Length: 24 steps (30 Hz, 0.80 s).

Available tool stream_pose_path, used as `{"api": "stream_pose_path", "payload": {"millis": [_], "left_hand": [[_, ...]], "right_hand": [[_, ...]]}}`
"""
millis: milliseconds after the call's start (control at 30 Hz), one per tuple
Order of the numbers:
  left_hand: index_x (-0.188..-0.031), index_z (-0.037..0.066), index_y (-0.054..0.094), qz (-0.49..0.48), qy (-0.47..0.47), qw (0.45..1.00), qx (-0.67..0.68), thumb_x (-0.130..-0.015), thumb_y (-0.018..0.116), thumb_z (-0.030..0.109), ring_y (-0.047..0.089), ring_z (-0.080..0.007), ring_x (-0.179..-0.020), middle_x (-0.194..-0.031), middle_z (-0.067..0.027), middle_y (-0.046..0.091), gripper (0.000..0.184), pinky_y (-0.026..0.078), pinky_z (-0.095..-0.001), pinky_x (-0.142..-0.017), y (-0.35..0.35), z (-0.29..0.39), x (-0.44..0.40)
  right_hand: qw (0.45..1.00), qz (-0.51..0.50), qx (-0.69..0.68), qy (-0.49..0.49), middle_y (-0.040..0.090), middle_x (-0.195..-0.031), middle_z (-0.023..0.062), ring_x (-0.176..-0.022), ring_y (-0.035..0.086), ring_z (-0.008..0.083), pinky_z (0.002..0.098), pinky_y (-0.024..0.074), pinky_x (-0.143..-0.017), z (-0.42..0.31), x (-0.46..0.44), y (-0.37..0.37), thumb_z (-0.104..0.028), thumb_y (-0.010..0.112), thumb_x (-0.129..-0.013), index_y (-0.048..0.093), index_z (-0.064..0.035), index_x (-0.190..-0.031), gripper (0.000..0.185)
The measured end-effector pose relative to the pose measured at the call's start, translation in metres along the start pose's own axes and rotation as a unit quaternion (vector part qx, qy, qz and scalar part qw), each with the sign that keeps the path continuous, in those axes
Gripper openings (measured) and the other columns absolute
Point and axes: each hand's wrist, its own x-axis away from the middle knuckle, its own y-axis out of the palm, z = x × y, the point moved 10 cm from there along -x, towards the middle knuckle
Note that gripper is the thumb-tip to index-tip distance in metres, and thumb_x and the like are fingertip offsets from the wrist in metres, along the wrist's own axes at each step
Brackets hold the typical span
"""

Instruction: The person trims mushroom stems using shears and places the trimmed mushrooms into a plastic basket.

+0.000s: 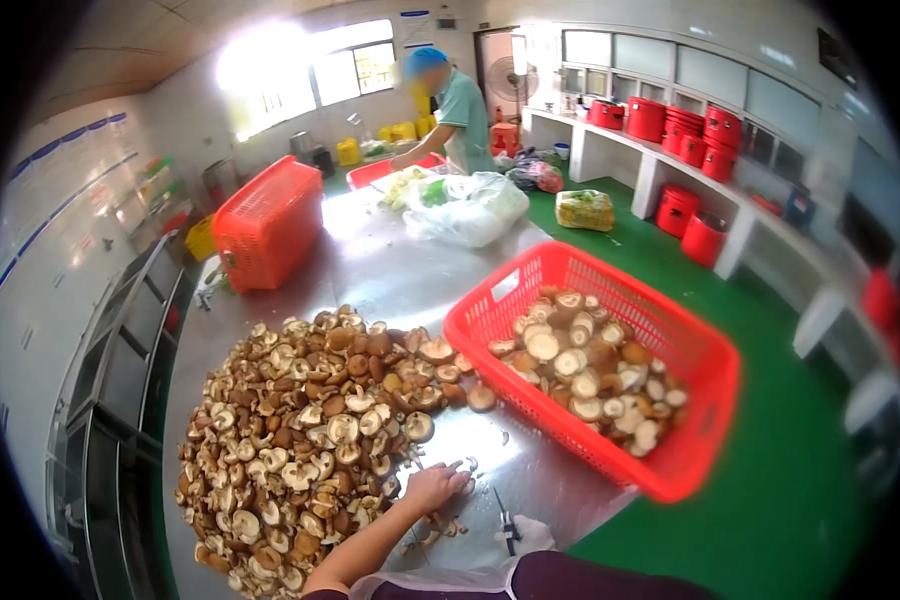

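Down at the bench (370, 260), the gloved right hand (532, 534) holds a slim tool (509, 527); beside heaped mushrooms (310, 420), the left hand's (433, 488) grip I cannot tell.

Blown-out window (305, 82), dark curved edges

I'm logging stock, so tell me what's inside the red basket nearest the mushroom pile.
The red basket holds mushrooms, some showing brown caps, others pale undersides. Whatever lies beneath the top layer is covered and can't be seen.
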Motion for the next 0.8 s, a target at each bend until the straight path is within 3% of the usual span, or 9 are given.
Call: {"api": "stream_pose_path", "payload": {"millis": [100, 133, 233, 300, 467, 500, 567, 667, 800], "left_hand": [[-0.105, 0.014, 0.067, -0.035, 0.03, 0.998, -0.049, -0.093, 0.044, 0.05, 0.065, -0.0314, -0.088, -0.099, -0.0114, 0.066, 0.044, 0.052, -0.0451, -0.071, 0.016, -0.001, -0.001], [-0.112, 0.015, 0.061, -0.028, 0.035, 0.998, -0.044, -0.086, 0.057, 0.042, 0.063, -0.0343, -0.084, -0.097, -0.0123, 0.061, 0.038, 0.052, -0.0439, -0.072, 0.018, -0.003, 0.0], [-0.116, 0.011, 0.055, 0.062, 0.028, 0.998, 0.018, -0.082, 0.065, 0.034, 0.062, -0.0353, -0.089, -0.105, -0.0143, 0.056, 0.042, 0.051, -0.0448, -0.074, 0.009, -0.007, 0.012], [-0.121, 0.011, 0.05, 0.068, 0.012, 0.996, 0.056, -0.079, 0.068, 0.028, 0.06, -0.0344, -0.097, -0.113, -0.0151, 0.052, 0.049, 0.051, -0.0442, -0.078, 0.01, -0.01, 0.017], [-0.105, 0.013, 0.061, -0.047, 0.066, 0.996, -0.023, -0.08, 0.066, 0.028, 0.059, -0.0316, -0.101, -0.106, -0.0117, 0.058, 0.029, 0.051, -0.0419, -0.08, 0.028, 0.003, 0.019], [-0.101, 0.012, 0.062, -0.032, 0.06, 0.997, -0.033, -0.081, 0.065, 0.03, 0.06, -0.0316, -0.099, -0.102, -0.012, 0.059, 0.027, 0.051, -0.0421, -0.078, 0.027, 0.002, 0.018], [-0.094, 0.01, 0.062, 0.001, 0.042, 0.998, -0.047, -0.082, 0.065, 0.032, 0.062, -0.0318, -0.095, -0.096, -0.0125, 0.063, 0.025, 0.051, -0.0424, -0.076, 0.025, 0.002, 0.017], [-0.092, 0.008, 0.06, -0.006, -0.09, 0.996, -0.015, -0.084, 0.064, 0.035, 0.064, -0.0334, -0.086, -0.089, -0.0156, 0.065, 0.028, 0.051, -0.0432, -0.072, 0.019, -0.007, 0.019], [-0.098, 0.003, 0.051, 0.066, -0.169, 0.982, 0.052, -0.083, 0.061, 0.038, 0.064, -0.0387, -0.079, -0.083, -0.0213, 0.065, 0.04, 0.05, -0.0455, -0.07, 0.007, -0.027, 0.028]], "right_hand": [[0.998, 0.029, 0.038, -0.031, 0.062, -0.071, 0.0154, -0.067, 0.064, 0.0322, 0.0393, 0.0495, -0.062, -0.015, -0.001, -0.008, -0.031, 0.075, -0.075, 0.064, -0.007, -0.087, 0.029], [0.998, 0.037, 0.044, -0.038, 0.06, -0.069, 0.0157, -0.067, 0.063, 0.0348, 0.0407, 0.0489, -0.061, -0.017, -0.001, -0.007, -0.033, 0.074, -0.075, 0.062, -0.0061, -0.081, 0.03], [0.992, 0.034, 0.109, -0.05, 0.059, -0.069, 0.016, -0.067, 0.062, 0.0358, 0.042, 0.0482, -0.061, -0.023, -0.003, -0.004, -0.035, 0.074, -0.075, 0.059, -0.0058, -0.079, 0.033], [0.994, 0.045, 0.087, -0.045, 0.058, -0.068, 0.0166, -0.067, 0.06, 0.0372, 0.0434, 0.0474, -0.062, -0.032, -0.003, -0.011, -0.035, 0.072, -0.077, 0.057, -0.0061, -0.077, 0.032], [0.995, 0.046, 0.074, -0.05, 0.059, -0.07, 0.0168, -0.068, 0.06, 0.0377, 0.0429, 0.0471, -0.062, -0.02, -0.005, -0.008, -0.035, 0.071, -0.077, 0.057, -0.0065, -0.08, 0.032], [0.996, 0.037, 0.071, -0.046, 0.059, -0.071, 0.0168, -0.069, 0.06, 0.0377, 0.0426, 0.0472, -0.062, -0.02, -0.006, -0.009, -0.035, 0.072, -0.077, 0.057, -0.0066, -0.081, 0.033], [0.996, 0.031, 0.046, -0.067, 0.06, -0.072, 0.0165, -0.069, 0.061, 0.0362, 0.0418, 0.0477, -0.063, -0.019, -0.006, -0.01, -0.036, 0.072, -0.078, 0.059, -0.0067, -0.086, 0.033], [0.996, -0.012, -0.024, -0.083, 0.06, -0.073, 0.0154, -0.068, 0.062, 0.0333, 0.0403, 0.0483, -0.063, -0.019, -0.008, -0.009, -0.037, 0.071, -0.08, 0.061, -0.0067, -0.092, 0.034], [0.984, -0.139, -0.065, -0.092, 0.059, -0.072, 0.0138, -0.066, 0.06, 0.0303, 0.0377, 0.0473, -0.063, -0.007, -0.018, 0.005, -0.039, 0.069, -0.083, 0.061, -0.006, -0.099, 0.037]]}}
